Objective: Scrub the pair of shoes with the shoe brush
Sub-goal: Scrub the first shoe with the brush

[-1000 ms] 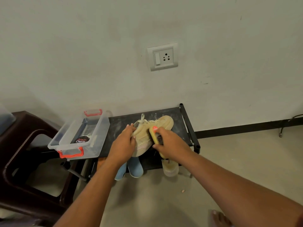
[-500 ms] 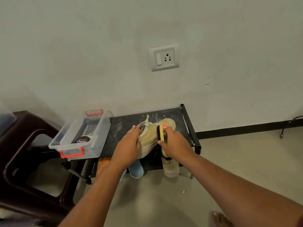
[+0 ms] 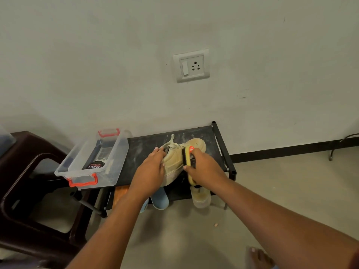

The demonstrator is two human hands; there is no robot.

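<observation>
Now left hand holds one shoe, right hand one brush.

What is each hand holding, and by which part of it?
The left hand grips the beige shoe at its heel end. The right hand grips the yellow shoe brush around its middle, bristles against the shoe.

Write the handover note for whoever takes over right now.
Left hand grips the beige shoe at its collar, over the black rack.
Right hand grips the yellow shoe brush, bristles against the shoe's side.
Done: how much is scrubbed cannot be told.
Left: finish this shoe, then its mate, probably the pale toe below the rack top.
</observation>
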